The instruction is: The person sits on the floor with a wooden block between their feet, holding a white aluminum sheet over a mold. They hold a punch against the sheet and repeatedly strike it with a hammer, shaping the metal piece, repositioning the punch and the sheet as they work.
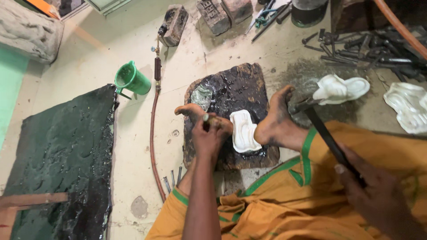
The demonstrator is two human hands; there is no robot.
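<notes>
The left hand, just left of the frame's centre, has its fingers curled shut around a short metal chisel whose blunt top end pokes up above the knuckles; its tip is hidden behind the hand. The right hand, at the lower right, is wrapped closed round the dark handle of a hammer, whose head is raised at the right of centre, above the ankle.

Just right of the chisel hand lies a white, oblong carved stone piece, flat on a dark, pitch-coated slab at the centre. The left foot and the right foot rest on the slab on either side of the piece, the right one touching it.

The risks come from that closeness. A hammer blow that misses the small chisel head would likely land on the gripping fingers or a bare foot. A chisel set at a poor angle could skid across the piece towards the toes, or chip the carving. If the pitch holds weakly, the piece might shift under a blow.

Two more white carved pieces lie at the upper right, a green plastic jug at the upper left.
</notes>
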